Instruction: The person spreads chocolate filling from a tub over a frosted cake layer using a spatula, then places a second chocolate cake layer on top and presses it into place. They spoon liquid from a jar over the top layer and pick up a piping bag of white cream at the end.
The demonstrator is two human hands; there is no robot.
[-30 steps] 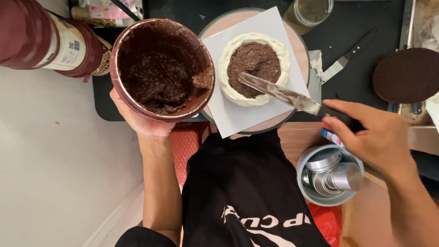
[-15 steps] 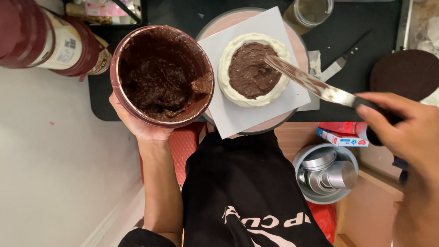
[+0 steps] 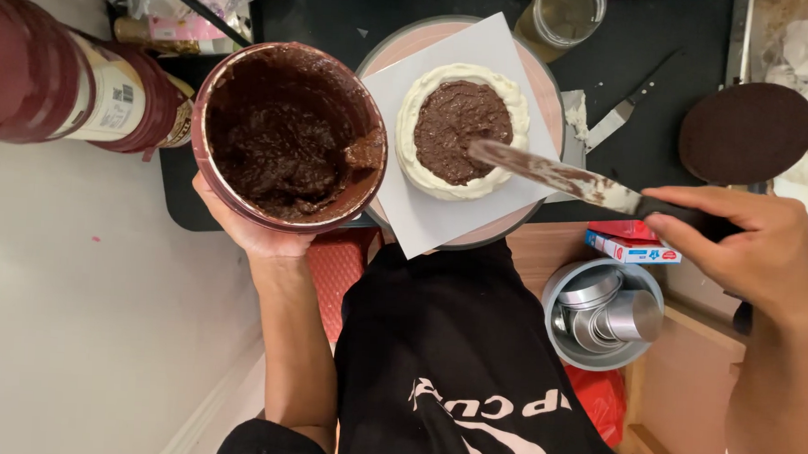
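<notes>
We take the small round cake (image 3: 464, 130) as our landmark: it sits on a white square card (image 3: 423, 214) on a pink turntable (image 3: 403, 45), its outer edge ringed with cream and its middle filled with dark chocolate. Our right hand (image 3: 752, 256), to the right of the cake, is closed around the black handle of a long spatula (image 3: 556, 177), fingers wrapped over it; the smeared blade reaches left so that its tip lies over the lower right part of the chocolate filling, though we cannot tell if it touches. Our left hand (image 3: 249, 229) cups from below a round tub (image 3: 288, 136) of chocolate spread, held just left of the cake and overlapping the turntable's edge. Right of the cake, well apart, lies a dark chocolate cake layer (image 3: 746, 133). Above the cake stands a glass jar (image 3: 563, 21). Below and to the right of the cake, a grey bowl (image 3: 605, 313) holds metal rings.
</notes>
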